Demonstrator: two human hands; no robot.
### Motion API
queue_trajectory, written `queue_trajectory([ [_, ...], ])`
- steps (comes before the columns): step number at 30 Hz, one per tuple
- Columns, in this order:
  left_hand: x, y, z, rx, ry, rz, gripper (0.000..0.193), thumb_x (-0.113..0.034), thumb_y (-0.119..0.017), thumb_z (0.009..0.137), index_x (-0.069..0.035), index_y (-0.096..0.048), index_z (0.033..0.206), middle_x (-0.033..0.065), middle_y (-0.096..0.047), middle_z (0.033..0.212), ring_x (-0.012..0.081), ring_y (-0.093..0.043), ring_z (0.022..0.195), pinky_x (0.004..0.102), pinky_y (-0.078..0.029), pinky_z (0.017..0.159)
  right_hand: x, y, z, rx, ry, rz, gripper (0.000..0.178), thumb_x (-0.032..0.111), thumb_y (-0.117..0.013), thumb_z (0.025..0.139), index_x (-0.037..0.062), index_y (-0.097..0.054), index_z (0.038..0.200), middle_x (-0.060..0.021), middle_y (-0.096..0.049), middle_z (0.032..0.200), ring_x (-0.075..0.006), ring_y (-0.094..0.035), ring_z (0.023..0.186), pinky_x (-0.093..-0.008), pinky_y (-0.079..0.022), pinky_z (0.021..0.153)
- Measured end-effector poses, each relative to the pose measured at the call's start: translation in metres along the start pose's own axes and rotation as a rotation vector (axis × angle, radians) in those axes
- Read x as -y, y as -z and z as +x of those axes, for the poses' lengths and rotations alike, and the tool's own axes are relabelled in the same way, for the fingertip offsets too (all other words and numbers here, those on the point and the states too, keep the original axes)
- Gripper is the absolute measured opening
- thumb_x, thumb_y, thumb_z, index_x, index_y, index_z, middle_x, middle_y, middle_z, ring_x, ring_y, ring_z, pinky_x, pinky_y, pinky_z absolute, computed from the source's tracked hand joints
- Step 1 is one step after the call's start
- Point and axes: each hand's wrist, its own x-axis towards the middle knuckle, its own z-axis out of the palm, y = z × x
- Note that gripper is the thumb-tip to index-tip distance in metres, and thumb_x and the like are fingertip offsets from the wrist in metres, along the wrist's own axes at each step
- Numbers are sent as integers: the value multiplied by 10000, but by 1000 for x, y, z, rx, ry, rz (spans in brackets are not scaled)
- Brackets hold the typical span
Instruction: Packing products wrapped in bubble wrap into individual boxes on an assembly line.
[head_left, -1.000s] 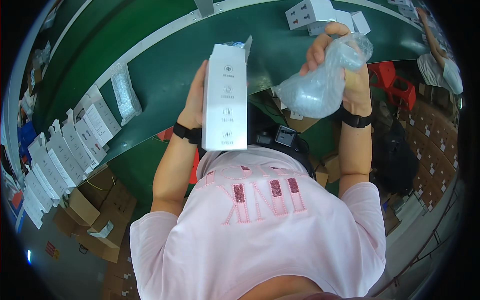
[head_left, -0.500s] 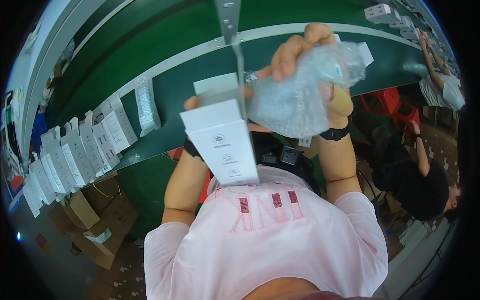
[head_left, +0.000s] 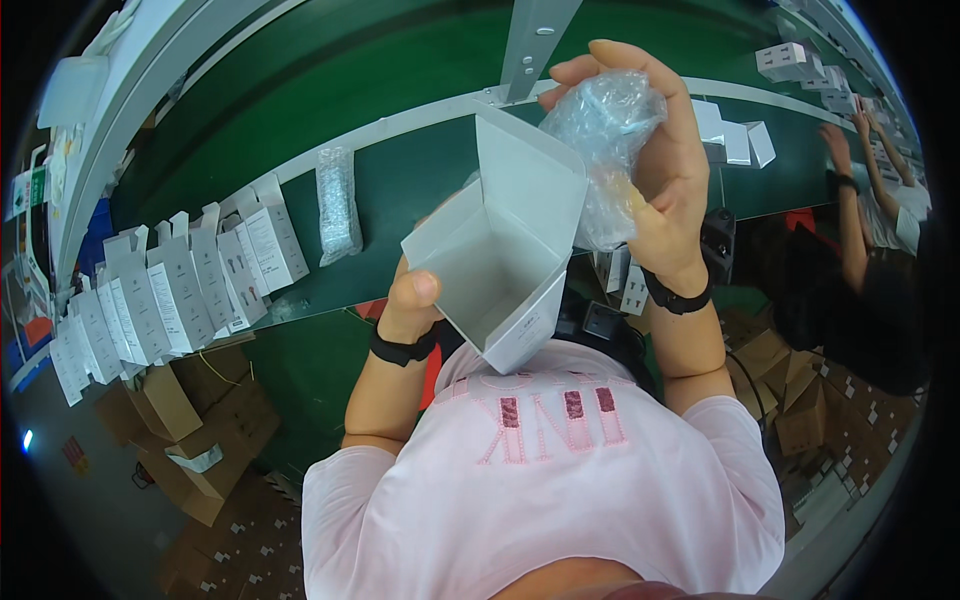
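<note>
A white cardboard box (head_left: pixel 490 265), its lid flap raised and its inside bare, is tilted in front of my chest. My left hand (head_left: pixel 412 300) grips it at the left side, thumb on the near edge and the other fingers hidden behind. Just beyond the box's right edge, my right hand (head_left: pixel 668 170) is wrapped around a bubble-wrapped item (head_left: pixel 605 140); what lies inside the wrap cannot be made out. The bundle's lower end hangs beside the raised flap.
Several white boxes (head_left: pixel 180 290) stand in a row on the green table at the left. Another bubble-wrapped bundle (head_left: pixel 338 210) lies beside them. A metal post (head_left: pixel 535 45) rises ahead. White boxes (head_left: pixel 735 138) lie at the right, where co-workers stand. Brown cartons (head_left: pixel 190 430) sit below left.
The box has turned so its open top now faces me. My right hand has drawn the bubble-wrapped item more upright beside it. A co-worker at the right has moved toward the table.
</note>
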Motion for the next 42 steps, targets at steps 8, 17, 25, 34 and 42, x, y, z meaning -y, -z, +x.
queue_trajectory([
  [8, -28, -29, -3, -103, -51, 249, 988, -527, -738, 660, 74, -392, 1363, 175, -538, 1245, 237, -547, 1121, 345, -434, 943, 4, -12, 13, -10, -132, 341, 640, 240, -632, 841, -29, -387, 1368, -178, -549, 1240, -237, -564, 1108, -359, -443, 978],
  [17, -23, -51, -9, -59, -282, 479, 891, -373, -815, 650, 90, -421, 1302, 126, -493, 1217, 205, -566, 1074, 321, -438, 915, 18, -36, 14, -333, -245, 583, 737, 124, -734, 738, 3, -393, 1380, -254, -560, 1209, -389, -583, 1094, -474, -500, 950],
  [25, -30, -53, -14, -64, -180, 368, 880, -401, -819, 670, 76, -432, 1300, 145, -505, 1258, 216, -539, 1129, 327, -400, 970, 8, -19, 31, -37, -339, 678, 730, 118, -715, 703, -6, -425, 1362, -234, -612, 1098, -316, -628, 973, -385, -524, 855],
  [34, 1, -31, 24, -241, -279, 778, 519, -252, -710, 832, 42, -502, 1206, 105, -621, 1005, 153, -578, 877, 277, -458, 805, 22, 80, 35, -2, -132, 618, 507, 207, -531, 897, -61, -452, 1320, -215, -532, 1207, -307, -545, 1131, -403, -478, 966],
  [42, 17, -32, 11, -243, -229, 679, 529, -383, -499, 945, 59, -495, 1235, 128, -618, 943, 171, -560, 836, 302, -452, 740, 27, 2, 20, -350, -413, -37, 343, 125, -587, 879, 2, -533, 1195, -102, -634, 937, -185, -623, 855, -292, -502, 751],
])
